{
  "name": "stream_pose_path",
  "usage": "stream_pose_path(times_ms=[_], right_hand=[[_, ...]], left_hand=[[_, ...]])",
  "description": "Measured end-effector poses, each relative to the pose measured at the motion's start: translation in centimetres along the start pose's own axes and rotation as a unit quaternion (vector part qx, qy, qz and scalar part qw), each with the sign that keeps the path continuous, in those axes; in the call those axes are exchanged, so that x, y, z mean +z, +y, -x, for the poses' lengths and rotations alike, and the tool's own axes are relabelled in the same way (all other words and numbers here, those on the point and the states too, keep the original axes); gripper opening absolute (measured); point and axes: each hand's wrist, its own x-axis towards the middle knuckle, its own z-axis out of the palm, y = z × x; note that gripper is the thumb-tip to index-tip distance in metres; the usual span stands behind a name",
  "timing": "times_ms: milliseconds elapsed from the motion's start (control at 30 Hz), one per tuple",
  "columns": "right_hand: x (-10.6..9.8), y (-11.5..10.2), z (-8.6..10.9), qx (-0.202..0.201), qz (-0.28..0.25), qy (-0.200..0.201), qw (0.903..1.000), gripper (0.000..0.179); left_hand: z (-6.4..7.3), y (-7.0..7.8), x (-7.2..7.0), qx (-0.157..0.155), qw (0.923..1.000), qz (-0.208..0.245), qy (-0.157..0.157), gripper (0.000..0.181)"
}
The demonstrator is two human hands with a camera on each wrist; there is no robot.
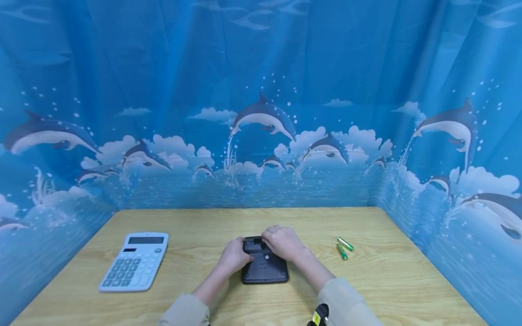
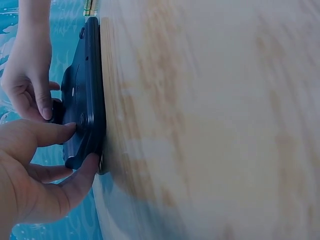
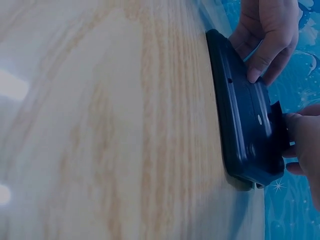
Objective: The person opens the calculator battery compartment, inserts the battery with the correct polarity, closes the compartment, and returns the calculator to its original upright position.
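A black calculator-like device [image 1: 265,272] lies back side up on the table, with small round feet and a pale round spot showing. My left hand [image 1: 235,256] grips its left edge, the thumb on the back and fingers along the side. At the far end, my right hand [image 1: 284,243] pinches a small black battery cover [image 3: 279,120], which stands tilted up from the back in the right wrist view. My right fingers partly hide the compartment. Two green batteries [image 1: 345,244] lie on the table to the right of the device.
A light blue calculator [image 1: 136,261] lies face up at the left of the wooden table [image 1: 195,222]. A blue curtain [image 1: 261,54] printed with dolphins hangs behind the table and along both sides.
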Motion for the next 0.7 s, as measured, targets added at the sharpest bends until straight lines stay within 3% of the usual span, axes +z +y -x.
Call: stream_pose_path(times_ms=[267,433,567,700], right_hand=[[-0.7,-0.4,-0.4,0.066,-0.038,-0.048,0.9959,0.008],[-0.9,-0.2,-0.6,0.119,-0.074,-0.045,0.9891,0.006],[-1.4,0.4,-0.6,0.185,-0.123,-0.042,0.974,0.006],[-1.9,1.1,-0.5,0.259,-0.183,-0.041,0.9476,0.005]], left_hand=[[-0.1,-0.3,0.3,0.009,0.9999,0.007,0.007,0.06],[-0.1,-0.3,0.3,0.007,0.9999,0.011,0.004,0.062],[-0.1,-0.2,0.2,0.01,0.9999,0.013,0.003,0.063],[-0.1,-0.2,0.3,0.011,0.9999,0.007,0.008,0.062]])
